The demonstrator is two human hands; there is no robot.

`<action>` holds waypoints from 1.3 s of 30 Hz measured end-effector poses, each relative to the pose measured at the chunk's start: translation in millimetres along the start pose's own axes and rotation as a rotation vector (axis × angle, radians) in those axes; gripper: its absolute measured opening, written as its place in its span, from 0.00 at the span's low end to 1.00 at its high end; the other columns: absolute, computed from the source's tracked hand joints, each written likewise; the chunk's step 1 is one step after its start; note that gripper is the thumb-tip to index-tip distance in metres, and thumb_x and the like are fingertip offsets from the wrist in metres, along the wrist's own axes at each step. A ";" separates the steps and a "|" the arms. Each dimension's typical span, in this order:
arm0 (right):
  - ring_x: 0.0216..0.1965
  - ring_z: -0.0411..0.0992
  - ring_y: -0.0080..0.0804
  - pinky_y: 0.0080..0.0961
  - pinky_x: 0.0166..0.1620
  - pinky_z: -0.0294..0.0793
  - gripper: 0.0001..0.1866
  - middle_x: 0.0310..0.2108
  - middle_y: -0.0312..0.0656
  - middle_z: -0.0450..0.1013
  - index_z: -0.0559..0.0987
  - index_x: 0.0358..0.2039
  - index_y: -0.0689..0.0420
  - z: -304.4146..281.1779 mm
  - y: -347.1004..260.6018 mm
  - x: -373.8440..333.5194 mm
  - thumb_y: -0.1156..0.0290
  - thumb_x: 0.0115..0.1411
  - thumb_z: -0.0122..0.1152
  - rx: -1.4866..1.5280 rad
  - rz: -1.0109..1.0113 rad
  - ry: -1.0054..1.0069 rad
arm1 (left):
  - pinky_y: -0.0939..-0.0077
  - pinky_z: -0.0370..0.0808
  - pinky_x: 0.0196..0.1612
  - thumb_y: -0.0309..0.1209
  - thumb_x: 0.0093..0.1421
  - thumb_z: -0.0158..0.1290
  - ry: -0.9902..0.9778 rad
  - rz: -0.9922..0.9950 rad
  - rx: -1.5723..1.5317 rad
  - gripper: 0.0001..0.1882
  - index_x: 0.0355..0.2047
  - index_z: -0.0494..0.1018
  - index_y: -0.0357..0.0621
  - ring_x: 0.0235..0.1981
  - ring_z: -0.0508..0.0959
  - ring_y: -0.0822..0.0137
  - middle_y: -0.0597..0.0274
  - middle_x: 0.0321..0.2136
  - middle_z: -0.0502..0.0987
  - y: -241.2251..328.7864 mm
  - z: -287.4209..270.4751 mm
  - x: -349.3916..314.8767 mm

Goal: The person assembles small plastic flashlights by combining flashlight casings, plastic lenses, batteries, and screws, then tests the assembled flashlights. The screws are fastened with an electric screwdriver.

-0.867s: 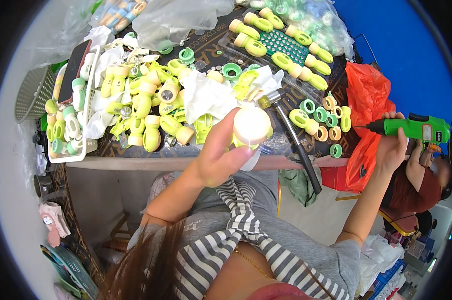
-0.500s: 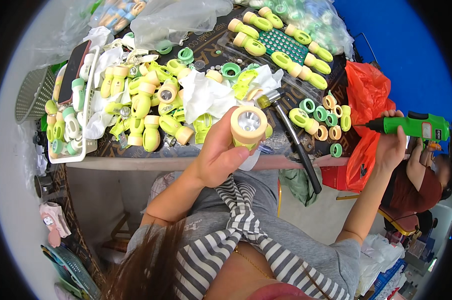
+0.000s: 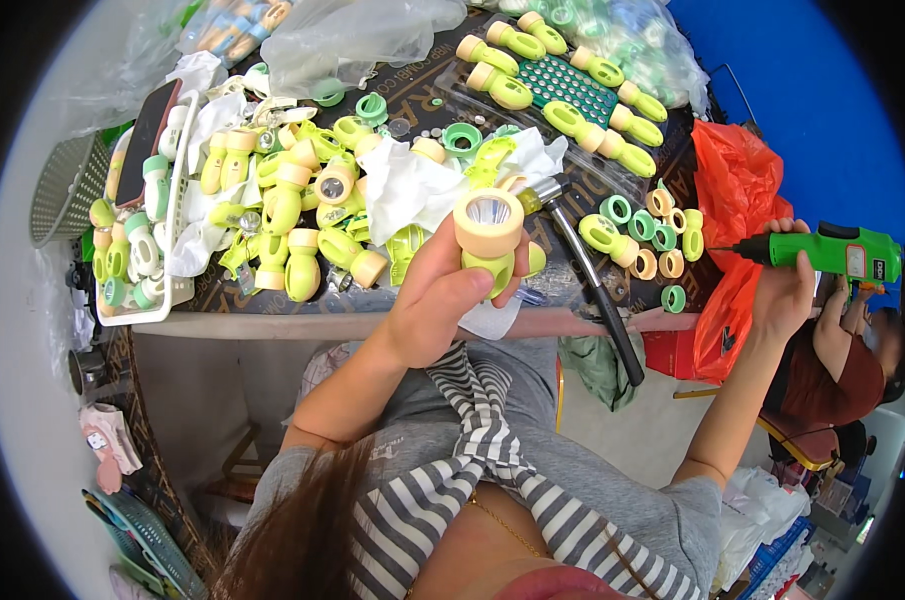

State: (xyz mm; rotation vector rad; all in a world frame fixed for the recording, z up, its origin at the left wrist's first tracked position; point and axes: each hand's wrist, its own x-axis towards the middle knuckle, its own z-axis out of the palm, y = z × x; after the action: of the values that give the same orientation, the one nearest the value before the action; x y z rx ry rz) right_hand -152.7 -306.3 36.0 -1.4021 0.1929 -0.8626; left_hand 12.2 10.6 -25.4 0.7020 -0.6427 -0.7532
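1. Head view: my left hand [image 3: 435, 300] is closed around a small green and cream torch [image 3: 490, 235], fingers wrapped on its body, thumb along the side. The torch's round lens end faces up at me, and it is lifted above the near table [image 3: 303, 325] edge.
2. My right hand [image 3: 785, 285] is out to the right, past the table's end, gripped tight on a green electric screwdriver [image 3: 833, 250]. Its bit points left, toward an orange bag [image 3: 738, 180].
3. On the table just behind the torch lie white cloths [image 3: 403, 185] and a hammer [image 3: 588, 275] whose handle runs out over the table edge.
4. Left of that is a heap of torches [image 3: 293, 215], and a white tray [image 3: 138, 240] holding more of them.
5. Right of the hammer sit loose green and cream rings [image 3: 653, 235].
6. Further back, a row of torches [image 3: 563, 95] lies around a green studded panel [image 3: 578, 90].
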 end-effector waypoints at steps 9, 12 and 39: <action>0.47 0.59 0.40 0.33 0.54 0.52 0.20 0.43 0.48 0.61 0.62 0.45 0.67 -5.6 1.1 2.4 0.69 0.53 0.44 0.001 -0.008 -0.024 | 0.79 0.59 0.23 0.42 0.47 0.44 -0.047 -0.098 -0.284 0.24 0.37 0.60 0.35 0.15 0.62 0.73 0.54 0.27 0.66 3.7 -0.6 1.6; 0.48 0.59 0.40 0.33 0.54 0.52 0.20 0.43 0.49 0.62 0.62 0.46 0.67 -5.5 2.1 3.5 0.69 0.54 0.44 -0.014 -0.017 -0.017 | 0.79 0.59 0.21 0.44 0.47 0.43 -0.049 -0.090 -0.285 0.23 0.35 0.61 0.36 0.14 0.62 0.74 0.54 0.25 0.66 2.7 -0.5 1.2; 0.51 0.57 0.40 0.34 0.58 0.47 0.22 0.46 0.51 0.60 0.60 0.47 0.69 -3.6 16.8 26.5 0.70 0.54 0.43 0.063 0.024 -0.024 | 0.81 0.54 0.09 0.48 0.46 0.43 -0.806 -0.129 -1.203 0.23 0.20 0.63 0.36 0.08 0.58 0.75 0.59 0.13 0.65 -5.8 -19.7 11.9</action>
State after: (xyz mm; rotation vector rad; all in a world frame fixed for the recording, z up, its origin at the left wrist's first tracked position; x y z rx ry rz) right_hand -129.6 -326.9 29.7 -1.3478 0.1623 -0.8252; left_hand 31.1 4.6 -38.5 -0.7182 -0.7100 -1.3574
